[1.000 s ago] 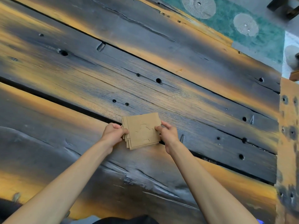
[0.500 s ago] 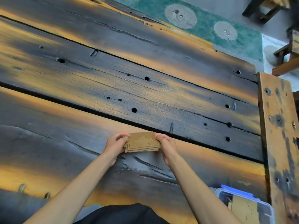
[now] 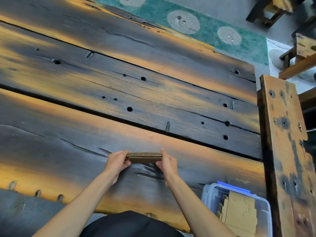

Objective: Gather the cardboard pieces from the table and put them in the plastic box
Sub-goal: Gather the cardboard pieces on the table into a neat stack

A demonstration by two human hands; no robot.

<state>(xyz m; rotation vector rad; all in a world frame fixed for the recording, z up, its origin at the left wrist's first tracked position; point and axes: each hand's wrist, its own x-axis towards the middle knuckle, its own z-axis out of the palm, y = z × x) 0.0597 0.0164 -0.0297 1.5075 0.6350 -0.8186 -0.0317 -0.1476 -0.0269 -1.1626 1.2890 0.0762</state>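
A stack of brown cardboard pieces (image 3: pixel 145 157) stands on edge on the dark wooden table (image 3: pixel 119 93), near its front edge. My left hand (image 3: pixel 117 163) grips the stack's left end and my right hand (image 3: pixel 166 163) grips its right end. A clear plastic box (image 3: pixel 212 194) with a blue lid edge sits at the lower right of the table. More cardboard pieces (image 3: pixel 239 211) lie inside it.
A wooden plank (image 3: pixel 283 151) runs along the table's right side. Beyond the far edge lies a green rug (image 3: pixel 205 31) with round patterns. Wooden stools (image 3: pixel 299 53) stand at the upper right. The tabletop has holes and a long gap between boards.
Both hands have tilted the stack from lying flat to standing on its edge and drawn it nearer to me. The view has shifted, bringing the plastic box into sight.
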